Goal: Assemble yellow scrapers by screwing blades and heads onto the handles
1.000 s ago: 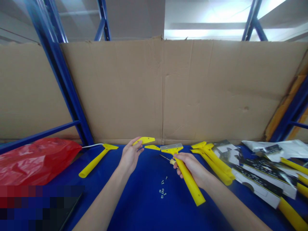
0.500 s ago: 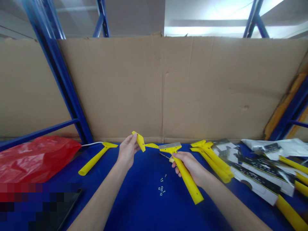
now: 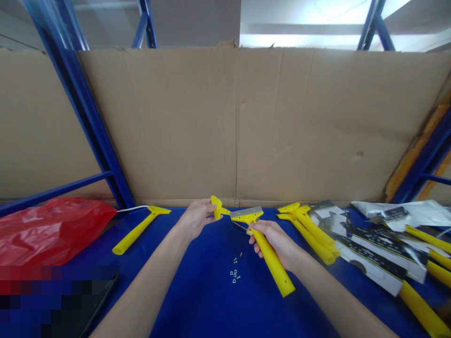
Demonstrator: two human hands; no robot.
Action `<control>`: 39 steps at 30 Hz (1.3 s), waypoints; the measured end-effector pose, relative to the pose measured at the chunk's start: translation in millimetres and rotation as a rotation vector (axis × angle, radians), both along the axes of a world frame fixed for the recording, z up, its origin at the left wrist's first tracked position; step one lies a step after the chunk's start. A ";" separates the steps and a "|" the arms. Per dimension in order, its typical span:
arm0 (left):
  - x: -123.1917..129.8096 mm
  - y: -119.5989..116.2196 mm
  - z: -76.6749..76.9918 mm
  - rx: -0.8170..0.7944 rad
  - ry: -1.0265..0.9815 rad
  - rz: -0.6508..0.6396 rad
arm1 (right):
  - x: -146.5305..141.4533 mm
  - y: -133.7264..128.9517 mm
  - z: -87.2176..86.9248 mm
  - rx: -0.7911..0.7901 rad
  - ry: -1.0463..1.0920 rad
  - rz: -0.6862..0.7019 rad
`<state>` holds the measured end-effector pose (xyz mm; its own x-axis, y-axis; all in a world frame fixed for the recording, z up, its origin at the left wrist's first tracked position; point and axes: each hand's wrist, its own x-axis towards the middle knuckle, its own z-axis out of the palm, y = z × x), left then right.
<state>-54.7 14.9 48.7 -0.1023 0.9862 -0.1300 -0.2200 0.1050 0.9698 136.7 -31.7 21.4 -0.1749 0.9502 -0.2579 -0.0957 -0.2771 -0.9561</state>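
Observation:
My left hand [image 3: 195, 217] pinches a small yellow plate [image 3: 217, 208] near the middle of the blue table. To its right, my right hand [image 3: 275, 239] is wrapped round the yellow handle of a scraper [image 3: 273, 263], whose head carries a flat metal blade [image 3: 246, 211]. A thin screwdriver [image 3: 240, 226] shows beneath the scraper head, its grip partly hidden by my right hand. Another yellow piece [image 3: 226, 211] lies behind, between the plate and the blade. Several small screws and nuts [image 3: 235, 273] are scattered on the table in front of my hands.
A yellow scraper handle [image 3: 136, 232] lies at left, beside a red plastic bag [image 3: 56, 230]. More yellow handles [image 3: 313, 234] and packaged scrapers [image 3: 373, 263] lie at right. A cardboard wall [image 3: 236, 126] stands behind the blue table [image 3: 197, 295].
My left hand has moved right with the yellow plate, which is now turned and closer to the scraper head. My right hand still holds the scraper.

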 end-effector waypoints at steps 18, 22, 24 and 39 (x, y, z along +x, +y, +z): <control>32.1 14.7 11.7 0.233 0.615 -0.238 | -1.5 -1.3 -1.1 0.033 0.002 0.037; 39.4 17.5 13.1 0.232 0.636 -0.283 | -1.4 -1.4 -1.9 0.032 0.013 0.044; 42.3 18.7 13.3 0.218 0.656 -0.309 | -1.6 -1.2 -2.0 0.029 0.011 0.042; 43.4 26.1 -11.5 0.380 0.839 -0.234 | -2.2 1.8 -6.4 0.019 0.002 0.048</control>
